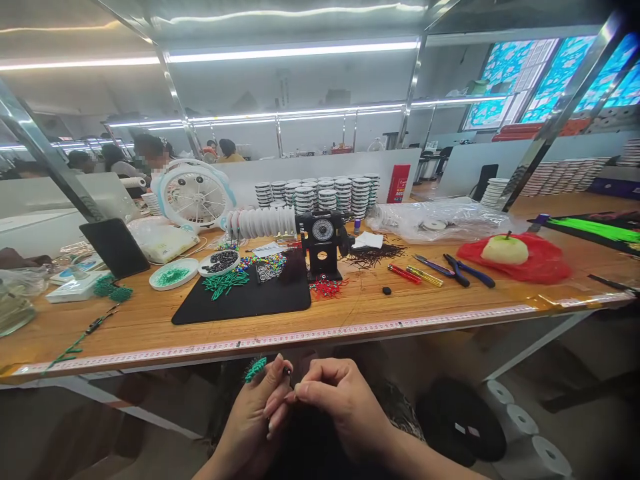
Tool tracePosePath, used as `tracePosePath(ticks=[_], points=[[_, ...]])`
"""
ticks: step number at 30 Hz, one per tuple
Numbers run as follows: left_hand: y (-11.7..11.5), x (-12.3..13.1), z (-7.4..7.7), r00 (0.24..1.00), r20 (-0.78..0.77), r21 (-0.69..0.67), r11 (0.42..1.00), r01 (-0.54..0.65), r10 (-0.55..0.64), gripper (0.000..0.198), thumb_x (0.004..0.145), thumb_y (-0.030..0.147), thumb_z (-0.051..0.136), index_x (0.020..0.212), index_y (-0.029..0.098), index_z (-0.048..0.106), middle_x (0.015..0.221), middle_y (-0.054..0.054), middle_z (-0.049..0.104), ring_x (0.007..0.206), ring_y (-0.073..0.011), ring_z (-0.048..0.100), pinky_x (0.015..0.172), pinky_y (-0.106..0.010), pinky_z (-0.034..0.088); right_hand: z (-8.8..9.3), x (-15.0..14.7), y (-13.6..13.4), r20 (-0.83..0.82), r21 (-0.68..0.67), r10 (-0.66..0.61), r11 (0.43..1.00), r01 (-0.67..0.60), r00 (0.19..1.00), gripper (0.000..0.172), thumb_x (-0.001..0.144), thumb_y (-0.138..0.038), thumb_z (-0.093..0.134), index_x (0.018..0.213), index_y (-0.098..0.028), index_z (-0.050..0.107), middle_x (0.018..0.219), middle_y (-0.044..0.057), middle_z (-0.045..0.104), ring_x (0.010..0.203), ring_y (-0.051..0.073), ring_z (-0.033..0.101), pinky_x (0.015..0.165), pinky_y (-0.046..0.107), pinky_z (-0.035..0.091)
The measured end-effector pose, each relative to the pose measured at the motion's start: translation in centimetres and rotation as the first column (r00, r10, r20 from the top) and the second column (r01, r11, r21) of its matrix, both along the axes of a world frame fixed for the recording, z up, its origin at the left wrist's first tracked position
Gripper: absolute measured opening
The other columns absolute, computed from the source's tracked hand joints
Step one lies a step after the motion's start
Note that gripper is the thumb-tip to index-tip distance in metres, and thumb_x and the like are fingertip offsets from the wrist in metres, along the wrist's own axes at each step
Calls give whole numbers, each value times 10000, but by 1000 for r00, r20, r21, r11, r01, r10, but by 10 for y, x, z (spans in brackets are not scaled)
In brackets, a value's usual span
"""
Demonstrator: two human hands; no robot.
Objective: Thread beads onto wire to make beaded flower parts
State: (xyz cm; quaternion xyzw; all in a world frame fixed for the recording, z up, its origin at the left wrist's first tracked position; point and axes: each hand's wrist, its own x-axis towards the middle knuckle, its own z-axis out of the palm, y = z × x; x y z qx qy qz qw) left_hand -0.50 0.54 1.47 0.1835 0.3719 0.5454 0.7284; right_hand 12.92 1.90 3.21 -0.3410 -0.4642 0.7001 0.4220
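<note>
Both my hands work below the front edge of the wooden table [350, 313], over my lap. My left hand [257, 410] is closed in a pinch and holds a small green bristly piece [255, 368] that sticks up past its fingers. My right hand [335, 407] is also pinched, its fingertips meeting the left hand's around a tiny dark part [289, 375] that I cannot make out. On the table straight ahead lies a black mat [260, 297] with green pieces [226, 281] and beads, beside a black dial device [323, 245].
A white fan [194, 193], a dark tablet [116, 247], dishes of beads [219, 262], stacked reels [320, 193], pliers and tweezers [457, 269], and an apple on red netting [506, 250] stand on the table. A measuring tape runs along its front edge. Other people sit at the far left. Rolls lie on the floor at the right.
</note>
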Motion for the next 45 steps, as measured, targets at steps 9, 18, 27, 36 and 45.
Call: tracePosePath(ticks=[9,18,27,36,45], points=[[-4,-10,-8,899,-418,225,974,-35,129,316,675,509,671,720,201,613,386,48,394,343,-69,344,361,-180,272,-7,0,2,22,-66,49,997,-47,999,310,706,-383,672,614,-90,631,542,22,598,473,84,523,505,207,374],[-15,-4,-10,697,-666,369,929,-5,268,142,655,433,689,706,302,707,711,-68,670,729,-283,610,609,-330,485,-16,0,4,-74,-196,100,974,-112,992,409,696,-466,665,552,-103,542,381,-68,410,300,6,275,331,182,128],[-7,-9,-3,647,-732,306,951,32,214,279,766,458,582,658,205,630,396,17,478,371,-122,450,426,-226,369,-25,2,2,-64,-183,78,979,-88,995,386,748,-467,615,637,-105,536,461,-34,505,334,22,368,358,154,235],[-6,-7,-7,910,-400,98,982,163,-111,419,770,480,579,520,151,510,318,81,228,269,-45,247,337,-192,170,-30,8,1,-39,-136,51,989,-56,998,300,701,-373,688,651,-101,574,503,-45,447,398,21,288,391,180,204],[-11,-4,-22,913,-258,51,939,340,-317,174,772,296,586,840,158,507,467,81,313,372,-71,315,365,-191,286,-23,8,5,278,133,-97,989,62,956,259,734,-371,642,702,-120,697,678,43,645,667,136,534,644,240,404]])
